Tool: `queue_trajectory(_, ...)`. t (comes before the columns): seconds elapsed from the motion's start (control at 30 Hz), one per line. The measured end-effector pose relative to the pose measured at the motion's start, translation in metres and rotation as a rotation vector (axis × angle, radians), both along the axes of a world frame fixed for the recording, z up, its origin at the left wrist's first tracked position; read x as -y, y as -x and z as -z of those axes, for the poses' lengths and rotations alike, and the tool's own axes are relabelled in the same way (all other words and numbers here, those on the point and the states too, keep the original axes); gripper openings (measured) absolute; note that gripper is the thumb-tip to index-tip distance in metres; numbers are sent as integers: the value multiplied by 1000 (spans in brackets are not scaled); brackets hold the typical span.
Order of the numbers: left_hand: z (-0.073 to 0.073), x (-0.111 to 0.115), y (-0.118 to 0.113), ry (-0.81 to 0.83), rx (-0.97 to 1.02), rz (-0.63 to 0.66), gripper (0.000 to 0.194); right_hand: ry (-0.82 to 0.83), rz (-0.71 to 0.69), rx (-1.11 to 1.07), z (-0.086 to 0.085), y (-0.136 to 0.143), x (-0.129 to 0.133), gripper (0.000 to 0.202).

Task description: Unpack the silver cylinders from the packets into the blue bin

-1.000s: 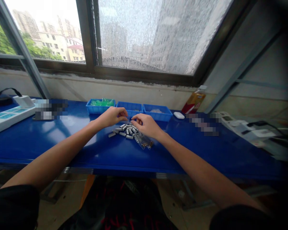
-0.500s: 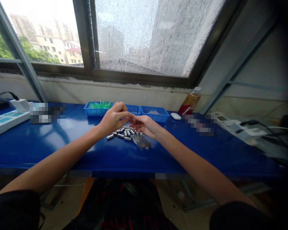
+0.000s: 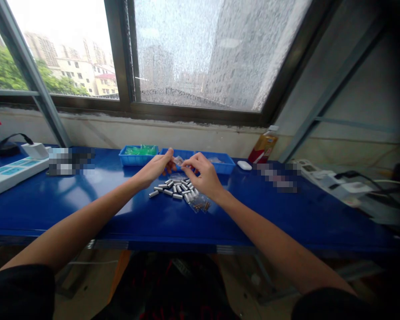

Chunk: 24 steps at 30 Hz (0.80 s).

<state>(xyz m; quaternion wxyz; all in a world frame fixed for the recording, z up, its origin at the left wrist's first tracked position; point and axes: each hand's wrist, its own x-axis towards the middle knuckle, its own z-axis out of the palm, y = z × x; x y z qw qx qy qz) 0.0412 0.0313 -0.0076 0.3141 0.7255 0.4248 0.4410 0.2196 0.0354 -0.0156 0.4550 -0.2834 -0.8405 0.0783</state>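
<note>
Pinching small clear plastic bag with fingertips of left hand and right hand, holding it up near piled silver cylinders on blue table, before blue trays; can't make out bag's contents.

Left hand ×1, right hand ×1. Held clear bag ×1. Silver cylinders: over a dozen, overlapping. Clocked from these: blue trays ×3, 11–1 o'clock; bottle ×1, 2 o'clock; power strip ×1, 9 o'clock.
</note>
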Motion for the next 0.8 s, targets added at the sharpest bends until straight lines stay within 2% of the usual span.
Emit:
queue_trajectory(0.07, -2, 2, 0, 27, 27, -14, 35, -38, -4, 22, 1, 1, 1, 12)
queue_trajectory(0.1, -2, 3, 0, -11, 14, -27, 28, -46, 6, 29, 1, 1, 1, 11)
queue_trajectory(0.17, -1, 5, 0, -187, -47, -86, 18, -24, 39, 17, 1, 2, 1, 11)
queue_trajectory(0.23, 1, 6, -1, -438, -169, -148, 13, 85, 45, -33, 0, 3, -1, 18)
queue_trajectory(0.3, 3, 8, -2, -648, -321, -154, 12, 278, 10, -120, 0, 4, -4, 35)
queue_trajectory(0.37, 6, 9, -3, -760, -436, -111, 11, 465, -26, -207, 1, 5, -8, 45)
queue_trajectory(0.43, 8, 9, -5, -786, -499, -71, 11, 528, -12, -247, 2, 4, -10, 43)
queue_trajectory(0.5, 12, 7, -5, -759, -535, -65, 12, 403, 65, -211, -1, 0, -10, 34)
queue_trajectory(0.63, 21, -1, -2, -608, -582, -133, 18, -69, 334, -139, -17, -25, -16, 30)
queue_trajectory(0.73, 26, -6, 4, -499, -688, -130, 25, -187, 525, -202, -24, -54, -35, 36)
queue_trajectory(0.8, 28, -8, 6, -463, -767, -110, 28, -167, 620, -154, -20, -68, -51, 36)
